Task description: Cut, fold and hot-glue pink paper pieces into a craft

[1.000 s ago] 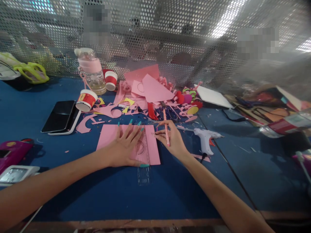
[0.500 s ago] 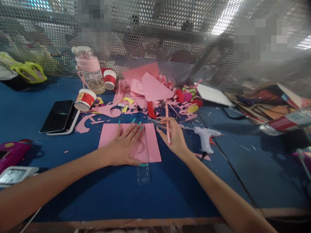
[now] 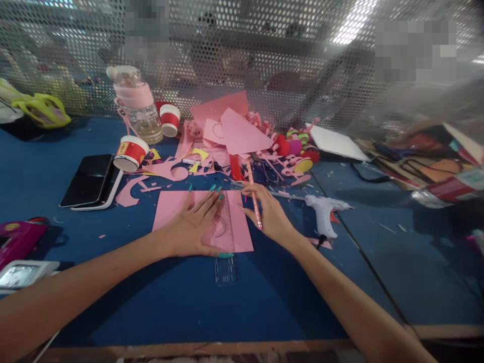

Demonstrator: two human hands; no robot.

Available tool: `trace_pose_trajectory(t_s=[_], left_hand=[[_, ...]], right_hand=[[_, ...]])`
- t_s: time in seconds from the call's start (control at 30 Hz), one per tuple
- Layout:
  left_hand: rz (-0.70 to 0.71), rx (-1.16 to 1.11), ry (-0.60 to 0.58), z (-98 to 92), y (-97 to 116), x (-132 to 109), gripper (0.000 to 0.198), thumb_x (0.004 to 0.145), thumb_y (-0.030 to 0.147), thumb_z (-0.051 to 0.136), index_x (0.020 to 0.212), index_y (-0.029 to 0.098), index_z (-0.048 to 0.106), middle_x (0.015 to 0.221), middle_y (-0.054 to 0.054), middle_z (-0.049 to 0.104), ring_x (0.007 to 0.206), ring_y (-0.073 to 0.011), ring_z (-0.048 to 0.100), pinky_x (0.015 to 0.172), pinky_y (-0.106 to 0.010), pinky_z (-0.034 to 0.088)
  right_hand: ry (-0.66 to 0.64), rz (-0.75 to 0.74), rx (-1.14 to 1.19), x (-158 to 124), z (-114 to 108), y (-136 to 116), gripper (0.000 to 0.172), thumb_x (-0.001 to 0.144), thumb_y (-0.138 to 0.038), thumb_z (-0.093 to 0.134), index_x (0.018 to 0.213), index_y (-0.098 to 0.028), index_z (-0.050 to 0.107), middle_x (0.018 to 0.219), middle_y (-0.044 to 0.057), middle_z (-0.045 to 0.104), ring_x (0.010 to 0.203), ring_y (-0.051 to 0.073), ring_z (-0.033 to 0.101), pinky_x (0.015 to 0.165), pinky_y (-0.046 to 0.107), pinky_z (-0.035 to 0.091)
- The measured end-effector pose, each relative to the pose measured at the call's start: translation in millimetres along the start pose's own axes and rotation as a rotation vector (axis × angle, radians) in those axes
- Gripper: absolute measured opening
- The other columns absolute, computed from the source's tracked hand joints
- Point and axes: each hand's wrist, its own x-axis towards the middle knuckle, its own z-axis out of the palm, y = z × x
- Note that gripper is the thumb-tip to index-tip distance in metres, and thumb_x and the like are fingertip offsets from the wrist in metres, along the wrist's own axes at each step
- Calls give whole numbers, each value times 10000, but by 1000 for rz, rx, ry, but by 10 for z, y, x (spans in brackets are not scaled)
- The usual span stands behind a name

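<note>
A pink sheet (image 3: 242, 232) lies flat on the blue tabletop, with a clear ruler (image 3: 225, 269) laid lengthwise over it. The ruler's near end sticks out past the sheet's front edge. My left hand (image 3: 191, 227) rests flat on the sheet with fingers stretched out, its fingertips and thumb on the ruler. To the right, my right hand (image 3: 270, 212) is closed around a pink pencil (image 3: 255, 204), near the sheet's right edge. The pencil slants with its near end towards me; its far end overlaps the clutter behind, so I cannot tell whether it touches anything.
A white glue gun (image 3: 323, 214) lies to the right. Pink scraps (image 3: 242, 133) pile up behind the sheet. Paper cups (image 3: 131, 154), a bottle (image 3: 138, 103) and a black phone (image 3: 88, 179) stand or lie left. A perforated metal screen (image 3: 234, 65) closes off the back.
My right hand has shifted slightly left, and the pencil has tilted, its far end swinging left. The left hand stays on the ruler, its fingers slightly closer together. The view has shifted slightly.
</note>
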Motion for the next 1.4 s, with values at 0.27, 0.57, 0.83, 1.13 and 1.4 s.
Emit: trace_pose_trajectory(t_s=[0.27,0.57,0.83,1.13,1.4], left_hand=[[-17,14,-20,-30,8,1,1108,674,837,260,1449,97,-20,1509,-181,16,1396,-308,43,1069,-533,-105],[-7,48,-49,-54,16,-2,1142,652,837,312,1446,89,-29,1508,-191,18,1394,-322,17,1060,-553,-102],[-1,50,-53,-37,11,3,1203,612,864,319,1440,66,-33,1502,-225,45,1388,-350,28,1047,-581,-104],[-6,34,-42,-28,6,1,1208,604,873,299,1440,74,-49,1503,-217,21,1391,-337,24,1049,-589,-94],[-16,46,-54,-39,14,9,1212,609,868,310,1438,57,-43,1503,-210,8,1395,-320,5,1055,-578,-98]], right_hand=[[-7,24,-3,-8,-4,16,279,783,-142,572,1024,-223,457,1163,125,541,1047,248,575,860,441,482],[4,15,-11,-19,-1,38,281,787,-142,578,1023,-214,444,1131,127,559,970,219,605,851,415,487],[-6,27,-9,-19,2,27,260,811,-187,570,1028,-222,432,1125,124,557,993,231,603,864,446,482],[-16,31,-1,-17,-3,26,262,807,-192,567,1027,-230,429,1157,113,549,984,223,603,854,444,490],[-5,56,12,-20,-11,13,265,806,-206,579,1029,-216,437,1145,127,556,1020,236,591,867,441,490]])
